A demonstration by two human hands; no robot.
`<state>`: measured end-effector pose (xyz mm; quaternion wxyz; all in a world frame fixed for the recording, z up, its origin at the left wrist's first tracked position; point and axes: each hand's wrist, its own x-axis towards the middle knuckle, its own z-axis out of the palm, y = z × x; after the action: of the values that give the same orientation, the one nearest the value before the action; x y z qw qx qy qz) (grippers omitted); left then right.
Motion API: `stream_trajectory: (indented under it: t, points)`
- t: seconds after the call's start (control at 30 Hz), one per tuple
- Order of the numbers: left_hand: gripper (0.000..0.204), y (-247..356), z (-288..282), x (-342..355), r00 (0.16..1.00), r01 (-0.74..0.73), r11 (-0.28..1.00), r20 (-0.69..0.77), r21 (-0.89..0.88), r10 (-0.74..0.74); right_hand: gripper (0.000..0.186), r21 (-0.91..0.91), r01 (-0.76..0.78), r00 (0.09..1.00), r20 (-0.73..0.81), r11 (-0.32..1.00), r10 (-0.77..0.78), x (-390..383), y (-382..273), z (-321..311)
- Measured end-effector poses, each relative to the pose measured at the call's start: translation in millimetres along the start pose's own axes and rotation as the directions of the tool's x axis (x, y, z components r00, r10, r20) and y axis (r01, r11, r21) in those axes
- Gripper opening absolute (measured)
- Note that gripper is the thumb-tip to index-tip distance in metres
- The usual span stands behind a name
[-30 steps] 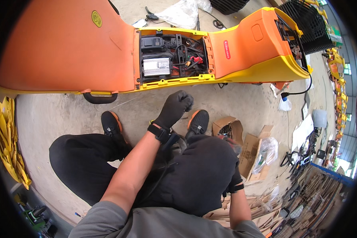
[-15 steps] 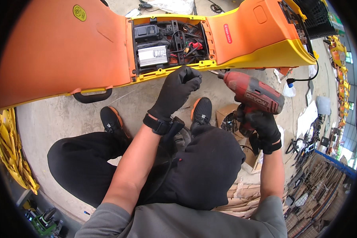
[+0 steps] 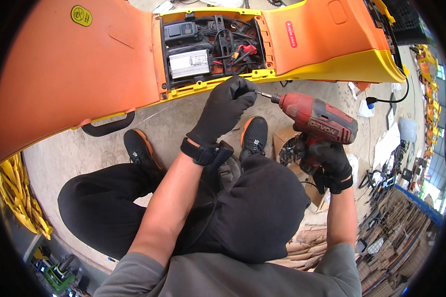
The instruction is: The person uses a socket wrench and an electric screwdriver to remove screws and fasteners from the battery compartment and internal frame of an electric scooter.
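Observation:
My right hand [image 3: 329, 159], black-gloved, is wrapped round the grip of a red and black cordless impact driver [image 3: 314, 116]. Its steel bit [image 3: 264, 94] points left. At the bit's tip, my left hand [image 3: 224, 106], also gloved, has thumb and fingers pinched together; anything between them is too small to make out. Just beyond, an orange and yellow vehicle body [image 3: 94, 69] spans the view. In its open compartment sit a silver ribbed box [image 3: 189, 64], a black box [image 3: 181, 32] and dark wiring with a red connector [image 3: 248, 49].
A black handle loop [image 3: 109, 124] juts from the body's near edge. An open carton [image 3: 285, 138] with dark small parts stands on the floor by my right leg. Yellow panels [image 3: 20, 198] are stacked at far left. A black cable [image 3: 406, 91] hangs at right.
The driver's bit has come up to my left fingertips, where before there was a gap. My left hand stays pinched. The vehicle body sits slightly differently in the view.

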<state>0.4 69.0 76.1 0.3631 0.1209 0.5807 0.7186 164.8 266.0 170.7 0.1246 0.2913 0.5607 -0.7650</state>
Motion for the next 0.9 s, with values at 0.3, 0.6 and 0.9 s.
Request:
stream_trajectory:
  t: [0.3, 0.6, 0.9]
  points:
    - [0.011, -0.4, 0.3, 1.5, 1.000, -0.017, 0.999, 0.003, 0.040, 0.017, 0.062, 0.004, -0.019, 1.000, -0.025, 1.000, 0.019, 1.3, 1.4, -0.1]
    - [0.011, -3.0, -0.8, 1.6, 0.998, -0.004, 1.000, 0.064, 0.003, 0.004, 0.064, 0.044, -0.025, 0.999, -0.023, 0.999, 0.026, -2.6, 0.5, 2.8]
    - [0.016, -9.9, -3.3, 2.4, 0.993, -0.004, 0.993, 0.114, -0.121, 0.018, 0.073, 0.071, -0.042, 0.999, -0.016, 0.997, 0.043, -4.5, 9.1, -7.9]
